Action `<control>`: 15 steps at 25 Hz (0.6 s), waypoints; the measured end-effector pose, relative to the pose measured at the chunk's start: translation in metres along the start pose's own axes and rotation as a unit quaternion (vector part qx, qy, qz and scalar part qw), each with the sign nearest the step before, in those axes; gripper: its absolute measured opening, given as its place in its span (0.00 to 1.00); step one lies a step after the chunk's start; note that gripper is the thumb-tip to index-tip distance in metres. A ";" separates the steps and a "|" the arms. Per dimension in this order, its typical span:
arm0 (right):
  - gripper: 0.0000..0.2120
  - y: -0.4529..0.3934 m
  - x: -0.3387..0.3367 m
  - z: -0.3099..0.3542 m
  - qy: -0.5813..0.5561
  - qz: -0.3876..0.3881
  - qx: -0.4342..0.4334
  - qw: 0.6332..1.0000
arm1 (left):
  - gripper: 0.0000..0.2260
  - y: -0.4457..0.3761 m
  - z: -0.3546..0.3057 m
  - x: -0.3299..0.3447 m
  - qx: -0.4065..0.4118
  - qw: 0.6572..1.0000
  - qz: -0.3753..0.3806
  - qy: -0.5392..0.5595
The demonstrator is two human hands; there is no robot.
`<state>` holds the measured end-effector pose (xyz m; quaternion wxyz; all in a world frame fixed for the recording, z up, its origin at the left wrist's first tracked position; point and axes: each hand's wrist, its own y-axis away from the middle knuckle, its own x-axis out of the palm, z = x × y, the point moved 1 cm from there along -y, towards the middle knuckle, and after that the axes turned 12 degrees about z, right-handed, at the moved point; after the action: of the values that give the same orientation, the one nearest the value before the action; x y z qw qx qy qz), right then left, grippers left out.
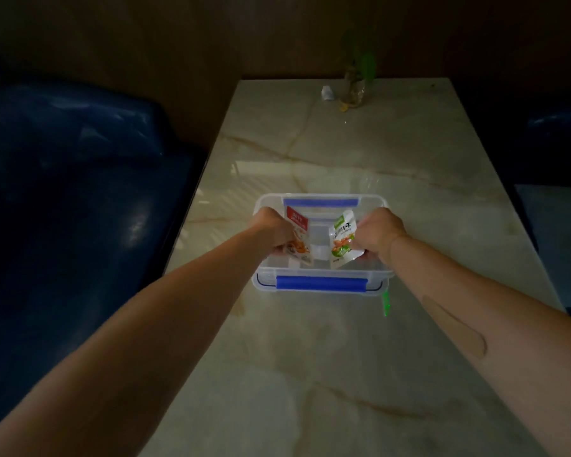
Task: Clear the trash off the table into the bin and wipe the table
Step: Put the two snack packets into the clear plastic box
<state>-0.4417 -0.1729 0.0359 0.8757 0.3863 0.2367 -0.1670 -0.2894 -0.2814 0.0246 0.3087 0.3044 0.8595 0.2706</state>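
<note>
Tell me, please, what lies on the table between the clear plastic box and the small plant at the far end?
Nothing: the head view shows bare marble table between the clear box and the plant.

I see my left hand (272,230) gripping a red packet (298,234) and my right hand (381,234) a green packet (343,239), both over the clear bin (322,285) on the bench (343,153).

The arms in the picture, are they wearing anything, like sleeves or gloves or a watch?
No sleeves, gloves or watch show. Both forearms are bare all the way up to the edge of the picture, and the left hand and right hand are bare too. The one thing worn is a long, narrow adhesive strip, like a bandage, stuck along the right forearm.
</note>
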 end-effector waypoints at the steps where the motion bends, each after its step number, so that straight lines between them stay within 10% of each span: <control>1: 0.16 -0.004 0.002 0.000 0.023 -0.005 0.006 1.000 | 0.05 -0.005 0.004 0.003 -0.012 1.000 -0.002 -0.012; 15: 0.35 -0.019 0.032 -0.020 0.264 0.000 -0.044 0.963 | 0.14 -0.029 0.023 0.023 0.063 0.972 -0.048 -0.222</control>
<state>-0.4296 -0.1737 -0.0041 0.7981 0.3782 0.4665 -0.0482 -0.2977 -0.2786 -0.0181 0.4842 0.3343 0.7986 0.1262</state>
